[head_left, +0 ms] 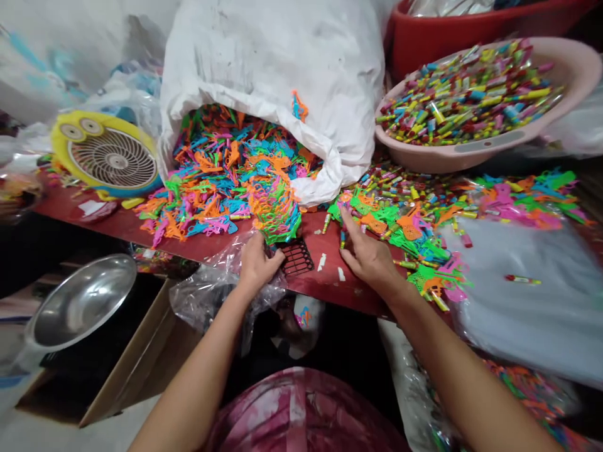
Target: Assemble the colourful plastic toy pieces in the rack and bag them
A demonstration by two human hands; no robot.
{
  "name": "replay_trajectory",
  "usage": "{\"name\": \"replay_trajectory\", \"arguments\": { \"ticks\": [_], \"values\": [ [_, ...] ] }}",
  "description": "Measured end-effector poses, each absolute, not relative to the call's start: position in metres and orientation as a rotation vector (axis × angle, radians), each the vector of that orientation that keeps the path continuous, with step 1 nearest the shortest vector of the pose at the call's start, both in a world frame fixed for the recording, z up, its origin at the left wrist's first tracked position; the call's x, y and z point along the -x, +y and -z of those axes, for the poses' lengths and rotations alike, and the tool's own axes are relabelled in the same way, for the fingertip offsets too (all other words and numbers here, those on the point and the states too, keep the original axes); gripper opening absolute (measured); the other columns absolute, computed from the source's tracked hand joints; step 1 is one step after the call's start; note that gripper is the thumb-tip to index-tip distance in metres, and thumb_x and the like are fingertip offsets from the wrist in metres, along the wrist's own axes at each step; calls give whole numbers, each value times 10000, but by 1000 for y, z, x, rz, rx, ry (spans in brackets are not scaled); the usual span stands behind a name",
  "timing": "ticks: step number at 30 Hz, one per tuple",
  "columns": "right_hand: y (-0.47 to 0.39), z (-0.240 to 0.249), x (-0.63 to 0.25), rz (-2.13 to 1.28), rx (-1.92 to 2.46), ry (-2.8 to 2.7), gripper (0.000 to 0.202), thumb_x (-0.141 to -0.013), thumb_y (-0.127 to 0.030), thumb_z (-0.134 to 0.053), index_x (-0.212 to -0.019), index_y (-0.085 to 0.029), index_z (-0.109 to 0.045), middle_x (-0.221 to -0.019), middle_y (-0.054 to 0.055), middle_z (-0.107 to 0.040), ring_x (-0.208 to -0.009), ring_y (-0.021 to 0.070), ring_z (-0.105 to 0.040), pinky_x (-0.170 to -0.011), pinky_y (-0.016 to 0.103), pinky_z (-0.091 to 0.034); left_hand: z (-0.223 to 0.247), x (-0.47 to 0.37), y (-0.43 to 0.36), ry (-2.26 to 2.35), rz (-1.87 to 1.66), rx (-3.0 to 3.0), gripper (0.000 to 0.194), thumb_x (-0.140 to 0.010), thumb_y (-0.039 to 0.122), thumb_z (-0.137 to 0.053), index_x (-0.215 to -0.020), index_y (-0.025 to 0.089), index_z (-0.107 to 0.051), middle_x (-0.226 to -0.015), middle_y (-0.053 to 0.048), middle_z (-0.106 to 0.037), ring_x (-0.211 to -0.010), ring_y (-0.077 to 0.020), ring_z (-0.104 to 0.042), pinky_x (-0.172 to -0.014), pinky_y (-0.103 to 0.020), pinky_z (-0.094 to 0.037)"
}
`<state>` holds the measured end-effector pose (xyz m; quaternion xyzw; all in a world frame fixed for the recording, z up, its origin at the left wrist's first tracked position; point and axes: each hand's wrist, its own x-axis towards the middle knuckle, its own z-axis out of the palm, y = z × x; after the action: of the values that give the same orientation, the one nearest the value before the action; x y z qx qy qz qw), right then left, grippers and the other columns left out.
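My left hand (pixel 258 265) is at the front edge of the red table, thumb and index finger apart. It is beside a black plastic grid (pixel 298 257) and just below a neat stack of colourful plastic pieces (pixel 277 213). A crumpled clear plastic bag (pixel 211 292) hangs over the edge under this hand. My right hand (pixel 370 256) is open, its index finger stretched towards a loose pile of green, orange and pink flat plastic pieces (pixel 377 216). Small capped tubes (pixel 326 223) lie close by. I cannot make out anything held in either hand.
A white sack (pixel 277 56) spills colourful plastic pieces (pixel 207 182) at the back. A pink basin (pixel 471 150) heaped with small tubes stands right. A yellow fan (pixel 113 157) is left, a metal bowl (pixel 85 301) lower left. Flat clear bags (pixel 532 314) cover the right side.
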<state>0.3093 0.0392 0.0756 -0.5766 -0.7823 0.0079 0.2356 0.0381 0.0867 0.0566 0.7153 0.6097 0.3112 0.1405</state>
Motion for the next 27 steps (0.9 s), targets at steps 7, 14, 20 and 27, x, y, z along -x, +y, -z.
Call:
{"name": "replay_trajectory", "arguments": {
  "ticks": [7,14,20,27],
  "values": [
    [45,-62,-313,106,1430,-2174,620,-915,-173,-511,-1512,-254,-365,-1226,79,-679,-1005,245,-678,-777,325,-544,-56,7,106,1325,-806,-2074,386,-735,322,-509,-1058,163,-649,-1062,-50,-693,-986,-247,-616,-948,-397,-497],
    [44,-62,-310,200,1405,-2223,419,-938,-184,-519,-1355,-223,-533,-1022,67,-681,-828,213,-672,-687,297,-517,-55,23,105,1228,-837,-2147,499,-784,373,-626,-1238,166,-605,-1263,-82,-657,-1161,-279,-601,-1031,-425,-482],
    [43,-66,-307,207,1363,-2229,189,-977,-246,-513,-1130,-217,-621,-945,53,-689,-843,200,-676,-720,281,-488,-40,42,73,1397,-988,-2159,634,-852,481,-661,-1391,177,-520,-1404,-137,-586,-1286,-301,-558,-1100,-467,-433],
    [43,-64,-305,237,1295,-2156,162,-970,-247,-518,-1111,-206,-587,-973,67,-719,-832,209,-692,-696,290,-485,-32,39,42,1447,-1140,-2196,416,-973,353,-501,-1371,236,-545,-1364,-93,-629,-1272,-239,-580,-1096,-451,-440]
  ]
}}
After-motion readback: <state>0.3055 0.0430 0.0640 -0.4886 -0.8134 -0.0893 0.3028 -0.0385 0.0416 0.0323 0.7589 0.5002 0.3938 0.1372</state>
